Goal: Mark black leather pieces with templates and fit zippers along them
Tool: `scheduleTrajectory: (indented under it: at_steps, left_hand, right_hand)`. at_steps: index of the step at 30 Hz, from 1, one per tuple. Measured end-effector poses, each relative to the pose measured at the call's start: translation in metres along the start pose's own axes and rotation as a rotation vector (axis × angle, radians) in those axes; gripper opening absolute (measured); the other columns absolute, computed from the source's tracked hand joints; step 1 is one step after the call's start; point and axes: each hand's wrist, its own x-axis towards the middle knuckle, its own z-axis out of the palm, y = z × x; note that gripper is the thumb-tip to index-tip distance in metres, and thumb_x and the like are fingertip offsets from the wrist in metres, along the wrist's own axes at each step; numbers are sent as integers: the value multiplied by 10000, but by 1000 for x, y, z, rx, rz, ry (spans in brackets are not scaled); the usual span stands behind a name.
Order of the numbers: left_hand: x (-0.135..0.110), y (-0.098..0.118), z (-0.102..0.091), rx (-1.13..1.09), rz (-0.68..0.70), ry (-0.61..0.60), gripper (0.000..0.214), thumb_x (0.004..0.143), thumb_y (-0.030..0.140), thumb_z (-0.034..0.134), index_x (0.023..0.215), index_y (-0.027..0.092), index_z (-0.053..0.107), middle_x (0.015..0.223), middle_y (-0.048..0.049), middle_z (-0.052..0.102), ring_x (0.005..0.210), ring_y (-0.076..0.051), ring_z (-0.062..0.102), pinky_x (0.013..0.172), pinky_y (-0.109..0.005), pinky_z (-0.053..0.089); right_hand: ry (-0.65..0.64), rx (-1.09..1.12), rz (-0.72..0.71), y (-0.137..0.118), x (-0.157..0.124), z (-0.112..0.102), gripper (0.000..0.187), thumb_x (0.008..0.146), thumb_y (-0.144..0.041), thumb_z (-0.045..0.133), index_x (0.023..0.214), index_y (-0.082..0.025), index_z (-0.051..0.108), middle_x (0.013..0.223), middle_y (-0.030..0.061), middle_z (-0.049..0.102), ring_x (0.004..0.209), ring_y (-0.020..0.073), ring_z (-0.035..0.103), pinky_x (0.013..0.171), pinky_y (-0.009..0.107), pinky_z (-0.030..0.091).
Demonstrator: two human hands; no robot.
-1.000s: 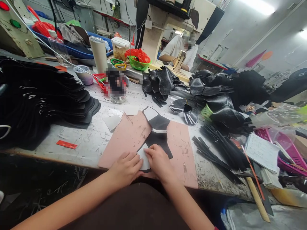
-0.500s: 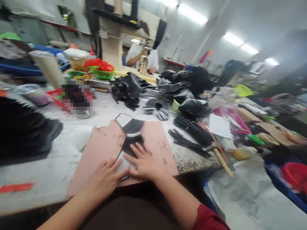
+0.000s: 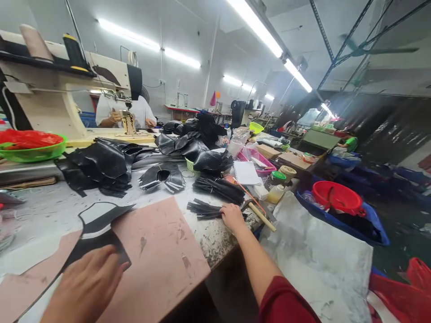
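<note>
The table [image 3: 198, 226] runs across in front of me, its pale top scuffed and worn dark along the near edge. At its far side stands a cream sewing machine [image 3: 74, 98], with a co-worker in a white top [image 3: 141, 112] behind it. A pink board [image 3: 158, 255] lies at the near edge of the table, and on it is the black piece [image 3: 117, 251], crossed by a white band and topped with a pale panel. Beyond the board's right corner sit a thick bundle of black strips [image 3: 220, 189] and an open notepad [image 3: 245, 172]. The person's left hand [image 3: 89, 278] is palm down over the black piece, blurred; I can't tell whether its grip is loose or pinching. The right hand [image 3: 233, 216] reaches out to the end of a thinner strip bundle [image 3: 204, 209], fingers bent over it; whether that grip has closed, I can't tell.
</note>
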Motion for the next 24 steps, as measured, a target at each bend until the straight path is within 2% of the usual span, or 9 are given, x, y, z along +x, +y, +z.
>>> scheduleTrajectory:
  at_steps: [2, 4, 7, 10, 13, 15, 19, 24]
  left_hand:
    - [38, 29, 9, 58, 109, -6, 215, 823, 212, 422, 759, 149, 617, 921, -137, 630, 831, -279, 566, 713, -403, 396]
    - [74, 61, 23, 24, 171, -66, 174, 818, 203, 445, 785, 155, 610, 982, -124, 631, 904, -272, 559, 768, -404, 392]
    - [119, 101, 53, -127, 281, -344, 159, 804, 269, 517, 861, 146, 599, 1077, -133, 599, 997, -264, 526, 782, -377, 389]
    - [149, 126, 86, -173, 297, -423, 316, 776, 381, 561, 986, 145, 580, 1143, -133, 567, 1046, -260, 498, 816, -361, 377]
    - [160, 137, 109, -185, 237, -488, 375, 774, 455, 535, 912, 113, 605, 947, -135, 623, 913, -266, 547, 743, -363, 392]
    - [160, 140, 115, -194, 193, -516, 395, 785, 471, 508, 884, 101, 606, 885, -134, 620, 857, -268, 555, 720, -372, 392]
    - [157, 140, 118, -237, 105, -529, 414, 813, 478, 453, 974, 115, 571, 957, -127, 602, 909, -269, 541, 745, -370, 391]
    - [157, 134, 120, -290, -9, -535, 436, 822, 486, 416, 981, 115, 578, 1000, -131, 607, 920, -262, 547, 783, -368, 397]
  right_hand:
    - [25, 66, 15, 11, 6, 0, 155, 735, -121, 495, 748, -159, 645, 865, 92, 650, 872, 232, 545, 805, 360, 362]
    - [76, 144, 50, 17, 9, 4, 154, 759, -184, 481, 789, -154, 628, 839, 86, 646, 838, 227, 555, 775, 352, 387]
    - [158, 275, 103, 20, 10, 11, 208, 781, -275, 443, 846, -156, 601, 820, 78, 641, 776, 214, 573, 711, 337, 430]
    - [240, 401, 117, 25, 10, 17, 210, 743, -327, 472, 816, -171, 593, 799, 69, 643, 761, 210, 585, 708, 335, 452]
    - [377, 505, 161, 39, 9, 17, 242, 724, -384, 481, 790, -176, 584, 794, 71, 639, 768, 206, 589, 720, 333, 463]
    - [538, 547, 267, 55, 9, 12, 317, 748, -449, 426, 835, -172, 554, 794, 77, 621, 760, 206, 587, 697, 340, 470]
    - [860, 583, 533, 89, 6, 0, 428, 793, -522, 237, 971, -194, 447, 810, 81, 567, 711, 217, 585, 568, 356, 478]
    - [1048, 631, 731, 101, -5, -23, 349, 793, -470, 269, 1062, -258, 335, 959, 102, 521, 802, 247, 596, 550, 398, 502]
